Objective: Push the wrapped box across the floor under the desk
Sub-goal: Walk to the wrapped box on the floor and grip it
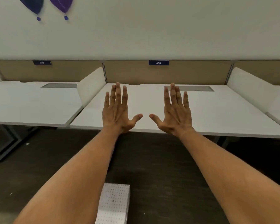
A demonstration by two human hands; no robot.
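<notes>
Clearly, nothing has been touched yet: both hands are held out in the air, backs up, above the front edge of the tabletop (208,113). The left hand (118,110) is spread flat with its fingers (117,94) fully extended and nothing held; the right hand (174,112) is shown the same way, wide open and empty. The wrapped box (114,203), covered in pale dotted paper, is seen low in the view on the dark floor (160,175), between the forearms and well short of the desk. Its near end is cut off by the frame, so its full length cannot be told. The pushing step is judged not to have begun. For the next move, the hands would need to be lowered to the box's near side, palms placed against it, and it would be slid straight ahead toward the shadowed space beneath the desk, probably kept clear of the metal legs (6,143) at the left.
</notes>
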